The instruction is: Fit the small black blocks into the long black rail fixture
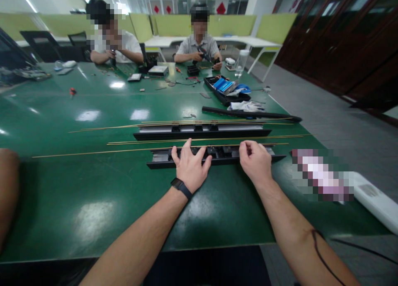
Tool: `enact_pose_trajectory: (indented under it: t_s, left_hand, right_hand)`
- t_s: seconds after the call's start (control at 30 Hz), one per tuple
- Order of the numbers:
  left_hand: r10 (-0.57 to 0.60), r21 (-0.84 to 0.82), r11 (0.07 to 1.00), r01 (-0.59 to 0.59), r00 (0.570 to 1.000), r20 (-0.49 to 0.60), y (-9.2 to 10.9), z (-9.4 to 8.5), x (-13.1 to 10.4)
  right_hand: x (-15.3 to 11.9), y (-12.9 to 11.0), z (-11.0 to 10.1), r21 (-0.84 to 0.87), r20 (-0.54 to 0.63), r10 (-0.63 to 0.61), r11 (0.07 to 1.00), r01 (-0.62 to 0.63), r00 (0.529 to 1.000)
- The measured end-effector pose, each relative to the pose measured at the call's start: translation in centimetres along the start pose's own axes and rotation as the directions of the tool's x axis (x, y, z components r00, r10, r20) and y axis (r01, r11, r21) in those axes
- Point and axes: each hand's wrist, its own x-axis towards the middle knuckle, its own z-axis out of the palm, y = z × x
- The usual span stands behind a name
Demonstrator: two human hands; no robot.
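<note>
My left hand (192, 165), with a dark watch on its wrist, rests with spread fingers on the nearer black metal channel (161, 165). Thin brass rods run lengthwise over this channel; one long rod (93, 153) sticks out far to the left. At the channel's right part, my right hand (255, 159) is closed, thumb and index finger pinched near the rods; what lies between them is too small to make out. Dark blocks (226, 151) sit inside the channel between my hands. A second channel (202, 135) with dark blocks and brass rods lies parallel behind it.
Behind the channels lie a black tube (267, 115), white gloves (247, 106) and a black tray (220, 94) holding blue packets. A white object (374, 199) is at the right edge. Two people sit across the green table (124, 219); another person's arm (8, 190) is at far left.
</note>
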Motion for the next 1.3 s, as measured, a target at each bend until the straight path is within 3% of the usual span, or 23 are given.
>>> enact_pose_trajectory:
  t_s: [0.7,1.03,1.3]
  left_hand:
    - [0.008,0.014,1.0,-0.008,1.0,0.002,-0.06,-0.03,-0.01]
    - [0.006,0.006,1.0,-0.006,1.0,0.007,0.03,-0.22,0.02]
    - [0.008,0.005,1.0,-0.008,1.0,0.003,-0.06,-0.08,-0.01]
  right_hand:
    - [0.0,0.05,0.02,0.006,0.005,-0.017,1.0,0.017,1.0]
    - [0.16,0.17,-0.1,-0.036,0.021,0.033,0.999,-0.032,0.999]
    - [0.42,0.73,-0.06,-0.126,-0.033,0.093,0.987,-0.097,0.995]
